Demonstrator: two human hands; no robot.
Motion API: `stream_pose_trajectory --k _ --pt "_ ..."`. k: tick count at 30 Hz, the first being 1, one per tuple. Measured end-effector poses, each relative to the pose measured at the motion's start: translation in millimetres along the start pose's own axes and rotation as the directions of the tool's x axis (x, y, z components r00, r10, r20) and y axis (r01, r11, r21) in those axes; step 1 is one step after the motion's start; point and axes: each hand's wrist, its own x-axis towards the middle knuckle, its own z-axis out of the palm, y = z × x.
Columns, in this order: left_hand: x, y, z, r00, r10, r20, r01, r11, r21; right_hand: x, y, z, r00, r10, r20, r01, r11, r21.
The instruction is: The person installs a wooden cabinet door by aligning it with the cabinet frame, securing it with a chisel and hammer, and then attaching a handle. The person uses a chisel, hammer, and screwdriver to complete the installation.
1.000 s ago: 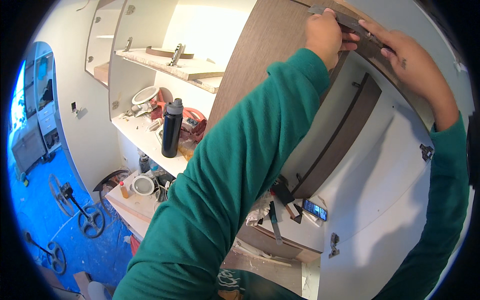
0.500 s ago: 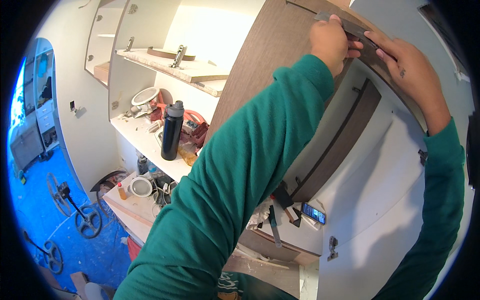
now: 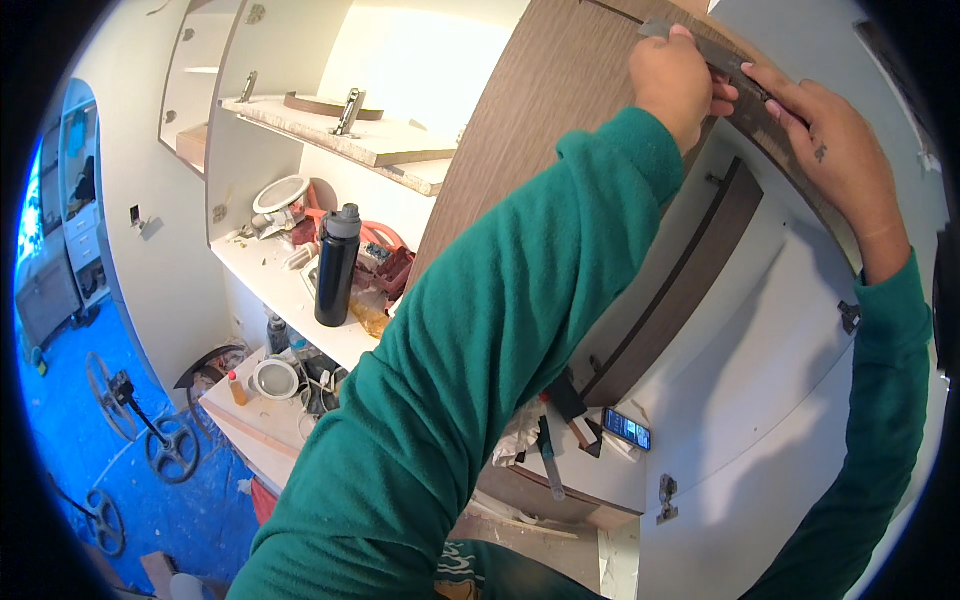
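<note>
Two bare hands meet at one grey strip [image 3: 722,58], far & to the right in the scene. Its long axis slants w/ the brown rail [image 3: 785,158] of the cabinet, left end farther, right end nearer, so strip & rail run approx parallel; flush contact btwn them can't be told b/c the fingers cover it. Left hand [image 3: 682,88] is nearer the left end: its grip is closed on the strip, thumb on the face, fingertips curled round the near side, w/ a short bit of the end poking out left past the thumb. From that grip most of the strip lies to the right, toward the right hand [image 3: 838,140]. Right hand is at the right end, index & thumb tips touching or v. close; whether its grip is fully closed there, or has some other thin dark thing too, can't tell. Gap btwn hands is short, w/ the strip's bare middle showing. Brown panel [image 3: 560,110] is just left of the left hand; white panel [image 3: 730,400] is nearer, below the right forearm. Phone [image 3: 627,428] lies well nearer, on the white shelf [image 3: 612,487]; black bottle [image 3: 336,275] is well left.
</note>
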Motion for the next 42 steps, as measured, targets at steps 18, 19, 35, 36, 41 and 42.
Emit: stream_pose_trajectory --k 18,19,35,36,41,42 --pt "1 8 -7 0.996 0.089 -0.004 -0.088 0.993 0.082 5 -9 4 0.999 -0.004 -0.044 0.010 0.992 0.125" --pt "0 9 -7 0.995 0.098 0.003 -0.098 0.990 0.102 5 -10 2 0.999 -0.006 -0.038 0.011 0.992 0.129" --pt "-3 16 -9 0.999 -0.008 0.031 0.002 0.980 0.198 2 -24 -3 0.997 0.081 0.005 -0.081 0.997 0.006" --pt "-3 17 -8 1.000 -0.010 0.026 0.005 0.980 0.201 2 -25 -3 0.995 0.095 0.012 -0.095 0.995 0.010" --pt "-2 16 -9 1.000 -0.003 0.020 0.000 0.984 0.178 5 -26 -1 0.993 0.115 0.035 -0.116 0.993 0.032" --pt "-2 15 -8 1.000 0.000 0.014 -0.002 0.986 0.168 5 -26 -2 0.993 0.115 0.035 -0.116 0.993 0.030"
